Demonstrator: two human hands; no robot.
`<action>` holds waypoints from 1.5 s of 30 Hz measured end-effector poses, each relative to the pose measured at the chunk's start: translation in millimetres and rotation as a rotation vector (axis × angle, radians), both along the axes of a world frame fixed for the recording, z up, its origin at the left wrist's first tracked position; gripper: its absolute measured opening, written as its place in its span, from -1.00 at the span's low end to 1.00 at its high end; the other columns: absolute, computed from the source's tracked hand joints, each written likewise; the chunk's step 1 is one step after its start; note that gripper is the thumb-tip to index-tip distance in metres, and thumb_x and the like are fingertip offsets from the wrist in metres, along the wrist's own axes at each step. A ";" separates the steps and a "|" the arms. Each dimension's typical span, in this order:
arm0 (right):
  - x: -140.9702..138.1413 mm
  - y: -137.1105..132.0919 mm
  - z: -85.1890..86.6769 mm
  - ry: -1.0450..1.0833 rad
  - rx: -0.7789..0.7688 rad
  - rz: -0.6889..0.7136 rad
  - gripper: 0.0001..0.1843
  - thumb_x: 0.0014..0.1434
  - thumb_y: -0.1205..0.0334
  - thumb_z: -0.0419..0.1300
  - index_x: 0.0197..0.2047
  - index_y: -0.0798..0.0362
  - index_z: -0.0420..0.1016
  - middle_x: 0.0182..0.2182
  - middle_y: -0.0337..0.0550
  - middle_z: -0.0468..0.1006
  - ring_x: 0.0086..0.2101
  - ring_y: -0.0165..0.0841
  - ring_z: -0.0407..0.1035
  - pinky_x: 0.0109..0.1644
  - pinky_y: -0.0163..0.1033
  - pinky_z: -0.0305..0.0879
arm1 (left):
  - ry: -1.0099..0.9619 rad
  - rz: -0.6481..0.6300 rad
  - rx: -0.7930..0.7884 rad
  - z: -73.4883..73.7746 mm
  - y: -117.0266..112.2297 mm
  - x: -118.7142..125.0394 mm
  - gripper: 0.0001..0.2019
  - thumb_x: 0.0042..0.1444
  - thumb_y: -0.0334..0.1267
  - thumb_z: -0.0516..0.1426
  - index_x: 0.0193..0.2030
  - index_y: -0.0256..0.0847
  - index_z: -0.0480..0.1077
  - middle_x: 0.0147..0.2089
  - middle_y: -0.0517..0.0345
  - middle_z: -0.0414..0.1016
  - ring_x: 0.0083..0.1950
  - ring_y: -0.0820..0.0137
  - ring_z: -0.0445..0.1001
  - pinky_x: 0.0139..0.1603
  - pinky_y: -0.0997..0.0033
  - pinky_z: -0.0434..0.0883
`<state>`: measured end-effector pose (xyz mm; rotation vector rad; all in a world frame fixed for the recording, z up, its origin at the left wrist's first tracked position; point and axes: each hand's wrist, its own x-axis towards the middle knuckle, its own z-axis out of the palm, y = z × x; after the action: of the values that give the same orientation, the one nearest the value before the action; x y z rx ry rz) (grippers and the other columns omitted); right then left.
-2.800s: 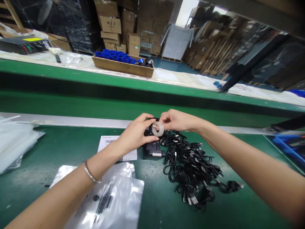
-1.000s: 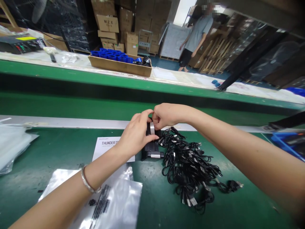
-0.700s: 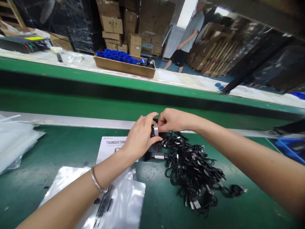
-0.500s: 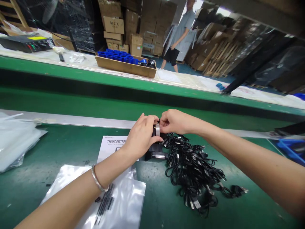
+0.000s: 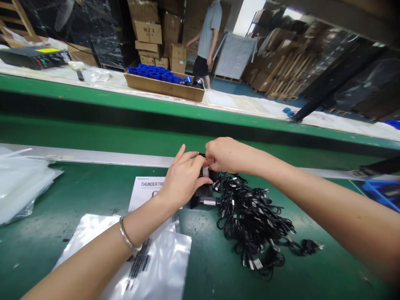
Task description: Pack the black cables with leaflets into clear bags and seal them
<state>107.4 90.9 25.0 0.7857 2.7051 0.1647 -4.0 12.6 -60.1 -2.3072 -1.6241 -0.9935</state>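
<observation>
My left hand (image 5: 183, 178), with a bracelet at the wrist, has thumb and fingers curved around a black piece with a silver band (image 5: 205, 171). My right hand (image 5: 226, 155) meets it from the right, fingers pinched together at the piece's upper end; what they pinch is hidden. Both hands are over a small black box or tray (image 5: 196, 203), mostly covered by them. A silver-and-black cylinder (image 5: 208, 201) lies across its near end. Directly right of it spreads a heap of coiled black USB cables (image 5: 258, 223). A white printed leaflet (image 5: 142, 193) lies partly under my left hand.
Clear plastic bags (image 5: 165, 266) lie under my left forearm, and more bags (image 5: 21, 183) at far left. On the raised shelf are a cardboard tray of blue cylinders (image 5: 165, 85) and a black device (image 5: 34, 56). A blue bin (image 5: 383, 191) stands at right; a person (image 5: 208, 39) walks behind.
My right hand has shifted slightly up and left over the banded piece. My left index finger has lifted and straightened somewhat. The person behind has walked left.
</observation>
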 end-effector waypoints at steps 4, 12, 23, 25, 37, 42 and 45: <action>-2.3 -2.5 0.8 -0.017 0.022 -0.024 -0.88 -0.09 0.36 0.12 -0.50 0.11 0.50 -0.52 -0.11 0.51 -0.49 -0.30 0.38 -0.53 -0.30 0.03 | 0.016 -0.002 0.022 -0.5 -1.3 -1.6 -0.62 -0.14 -0.08 0.23 -0.26 -0.32 0.33 -0.29 -0.03 0.50 -0.04 0.24 0.40 0.21 0.04 0.11; 1.2 -5.9 0.3 0.032 0.000 -0.083 -0.89 -0.12 0.37 0.11 -0.54 0.10 0.47 -0.50 -0.10 0.50 -0.48 -0.30 0.37 -0.52 -0.31 0.03 | -0.022 -0.030 -0.004 -1.7 -2.9 -1.7 -0.68 -0.11 -0.14 0.22 -0.24 -0.27 0.33 -0.33 0.11 0.52 -0.04 0.26 0.40 0.23 0.04 0.06; 28.9 7.7 -22.7 0.388 -0.363 -0.188 -0.81 -0.01 0.20 0.12 -0.48 0.12 0.50 -0.50 -0.19 0.44 -0.50 -0.46 0.28 -0.46 -0.40 0.09 | -0.043 -0.031 -0.012 -5.0 -3.0 -3.5 -0.62 -0.09 -0.11 0.20 -0.13 -0.21 0.30 -0.22 0.12 0.52 -0.02 0.30 0.39 0.24 0.05 0.02; 22.7 4.7 -15.4 0.306 -0.276 -0.175 -0.82 -0.02 0.23 0.13 -0.53 0.11 0.49 -0.52 -0.18 0.44 -0.52 -0.45 0.27 -0.47 -0.38 0.06 | -0.037 -0.038 -0.006 -4.4 -2.6 -3.3 -0.62 -0.08 -0.11 0.20 -0.13 -0.21 0.31 -0.21 0.13 0.52 -0.01 0.29 0.38 0.24 0.03 0.00; 24.6 0.9 -21.5 0.406 -0.358 -0.292 -0.84 -0.05 0.24 0.15 -0.45 0.09 0.53 -0.47 -0.19 0.48 -0.46 -0.41 0.31 -0.42 -0.38 0.14 | -0.166 -0.091 -0.068 -7.9 -3.5 -5.9 -0.65 -0.06 -0.14 0.19 -0.11 -0.17 0.32 -0.12 0.16 0.50 -0.02 0.35 0.37 0.25 0.05 -0.04; 30.8 -5.2 -25.9 0.497 -0.322 -0.299 -0.83 0.02 0.25 0.13 -0.42 0.11 0.54 -0.43 -0.16 0.43 -0.40 -0.40 0.31 -0.34 -0.36 0.16 | -0.228 -0.079 -0.099 -8.2 -2.2 -4.8 -0.66 -0.07 -0.13 0.20 -0.13 -0.16 0.32 -0.10 0.18 0.49 -0.06 0.39 0.39 0.22 0.04 0.01; 24.5 -10.0 -20.1 0.400 -0.168 -0.218 -0.86 0.01 0.34 0.14 -0.42 0.11 0.54 -0.41 -0.14 0.39 -0.38 -0.38 0.29 -0.32 -0.34 0.15 | -0.236 -0.080 -0.101 -8.8 -2.3 -5.3 -0.64 -0.09 -0.12 0.21 -0.13 -0.17 0.32 -0.10 0.17 0.50 -0.05 0.39 0.39 0.22 0.03 0.00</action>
<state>131.9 80.9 4.9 1.1554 2.9143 -0.2980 -9.4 10.3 -69.0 -2.4162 -1.7145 -1.2725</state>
